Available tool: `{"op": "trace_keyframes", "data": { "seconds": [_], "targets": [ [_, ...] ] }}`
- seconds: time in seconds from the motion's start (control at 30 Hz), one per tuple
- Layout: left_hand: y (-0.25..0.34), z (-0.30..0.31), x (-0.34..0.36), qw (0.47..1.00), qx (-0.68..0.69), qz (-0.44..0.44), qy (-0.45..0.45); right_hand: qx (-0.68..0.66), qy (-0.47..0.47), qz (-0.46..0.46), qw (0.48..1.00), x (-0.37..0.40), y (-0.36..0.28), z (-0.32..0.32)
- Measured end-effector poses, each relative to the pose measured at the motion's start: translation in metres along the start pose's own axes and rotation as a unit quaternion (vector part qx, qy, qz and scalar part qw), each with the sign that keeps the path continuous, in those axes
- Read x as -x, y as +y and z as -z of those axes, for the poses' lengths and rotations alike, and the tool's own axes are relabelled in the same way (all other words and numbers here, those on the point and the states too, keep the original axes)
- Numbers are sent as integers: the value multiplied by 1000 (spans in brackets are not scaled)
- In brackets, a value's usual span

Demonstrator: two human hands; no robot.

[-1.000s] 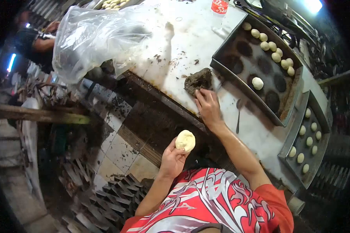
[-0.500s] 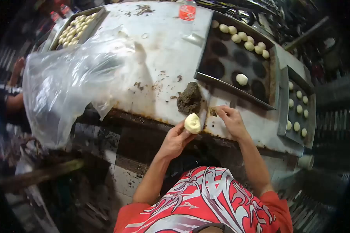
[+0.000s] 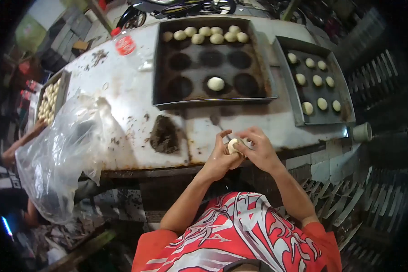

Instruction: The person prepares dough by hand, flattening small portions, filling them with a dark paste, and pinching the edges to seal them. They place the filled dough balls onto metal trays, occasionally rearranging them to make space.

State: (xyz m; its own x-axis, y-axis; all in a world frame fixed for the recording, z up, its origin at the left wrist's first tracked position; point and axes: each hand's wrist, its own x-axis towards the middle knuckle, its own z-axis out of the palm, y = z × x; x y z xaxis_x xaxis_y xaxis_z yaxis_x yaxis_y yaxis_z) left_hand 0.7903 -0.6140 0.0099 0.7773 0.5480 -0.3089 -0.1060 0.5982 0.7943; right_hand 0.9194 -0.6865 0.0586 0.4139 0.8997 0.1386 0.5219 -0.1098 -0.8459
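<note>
A pale piece of dough (image 3: 233, 146) sits in my left hand (image 3: 219, 162), whose fingers curl around it from below. My right hand (image 3: 261, 152) presses on the same dough from the right, with thumb and fingers bent over it. Whether any brown paste is inside the dough is hidden. To the left of my hands, a dark brown mound of paste (image 3: 164, 136) lies on the pale tabletop (image 3: 138, 97). Just beyond my fingers is a thin utensil (image 3: 215, 119), partly covered by the hand.
A large dark tray (image 3: 215, 105) bears several dough balls, one apart from the rest. Right of it stands a narrower tray (image 3: 299, 117) of dough balls. A plastic sheet (image 3: 63, 154), a bottle (image 3: 124, 44) and a filled tray (image 3: 64, 86) are left, near another person's arm (image 3: 22, 143).
My right hand, which pinched some brown paste beside the dough, has come onto the dough in my left hand. The camera view has turned to the right.
</note>
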Motion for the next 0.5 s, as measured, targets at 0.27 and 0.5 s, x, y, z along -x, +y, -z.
{"op": "trace_keyframes", "data": {
  "seconds": [0.27,0.5],
  "targets": [
    [-46,-76,-88,963,114,-92,228,-13,84,65,994,48,87,12],
    [-50,-52,-113,628,-745,-224,38,101,252,-21,962,-21,142,29]
  ]
}}
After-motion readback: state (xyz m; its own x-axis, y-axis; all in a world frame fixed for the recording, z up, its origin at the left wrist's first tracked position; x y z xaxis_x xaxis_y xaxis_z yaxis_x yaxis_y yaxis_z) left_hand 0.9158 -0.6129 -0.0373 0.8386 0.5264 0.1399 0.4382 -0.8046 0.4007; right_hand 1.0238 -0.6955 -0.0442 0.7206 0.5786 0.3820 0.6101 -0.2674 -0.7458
